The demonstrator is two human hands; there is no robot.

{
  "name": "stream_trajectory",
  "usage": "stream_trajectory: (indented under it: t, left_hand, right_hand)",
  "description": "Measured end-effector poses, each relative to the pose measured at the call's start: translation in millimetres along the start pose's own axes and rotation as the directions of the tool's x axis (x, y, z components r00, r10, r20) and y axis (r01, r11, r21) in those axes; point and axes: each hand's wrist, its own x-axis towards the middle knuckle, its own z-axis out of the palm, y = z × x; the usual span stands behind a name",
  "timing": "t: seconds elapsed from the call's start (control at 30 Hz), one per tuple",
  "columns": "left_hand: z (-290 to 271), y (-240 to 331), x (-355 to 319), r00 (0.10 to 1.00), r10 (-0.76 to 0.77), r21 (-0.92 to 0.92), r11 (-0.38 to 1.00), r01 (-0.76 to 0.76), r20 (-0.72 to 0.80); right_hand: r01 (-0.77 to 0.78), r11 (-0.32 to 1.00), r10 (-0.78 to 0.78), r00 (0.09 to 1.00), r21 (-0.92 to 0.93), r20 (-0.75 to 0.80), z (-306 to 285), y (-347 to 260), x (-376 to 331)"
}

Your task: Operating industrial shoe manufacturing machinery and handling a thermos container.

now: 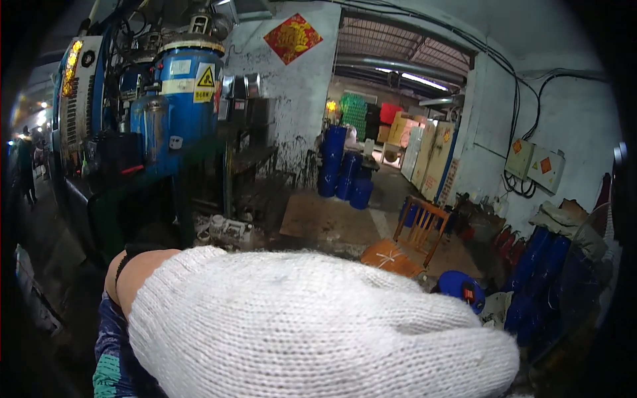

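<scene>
My left hand (312, 325), in a white knitted glove, fills the lower middle very close to the view. Its forearm enters from the lower left, with a dark blue sleeve (126, 358), a bare wrist (142, 268) and a dark band on the wrist. The gloved fingers stretch to the right, slightly apart, and nothing shows in them; the palm side is hidden. Past the fingertips, farther off, stands a round blue stool or lid (454, 282) with a small red and black item on it. My right hand is not in view.
Blue machinery with a tank (189, 86) stands at the left. A wooden chair (424, 229) is beyond my hand. Blue drums (332, 162) stand beside the doorway; more blue containers (541, 272) are at the right. Electrical boxes (534, 162) hang on the right wall.
</scene>
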Motion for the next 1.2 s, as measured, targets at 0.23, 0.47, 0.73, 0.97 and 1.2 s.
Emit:
stream_trajectory:
  t: [0.23,0.47,0.73,0.97,1.2]
  left_hand:
    - [-7.8,11.7,34.7,0.999,0.045,0.063,0.997,-0.046,0.025]
    - [2.0,-25.0,5.0,0.998,0.064,0.021,0.998,-0.065,0.025]
    - [52.2,-103.0,-62.4,0.966,-0.207,-0.318,0.936,0.149,-0.157]
    - [93.5,-132.0,-140.0,0.717,-0.649,-0.477,0.729,0.491,-0.255]
    - [122.3,-156.0,-174.1,0.630,-0.737,-0.491,0.655,0.575,-0.244]
  right_hand:
    - [-0.299,0.604,0.393,0.918,0.738,0.050,-196.3,65.4,-14.2]
    - [-0.291,0.823,0.287,0.954,0.487,0.085,-171.4,60.8,16.5]
    - [-0.166,-0.357,0.616,0.698,0.919,0.365,-163.7,49.0,63.9]
    - [-0.320,0.095,0.631,0.752,0.943,0.191,-123.5,31.3,84.7]
    - [-0.281,-0.189,0.608,0.719,0.941,0.337,-142.5,28.4,105.4]
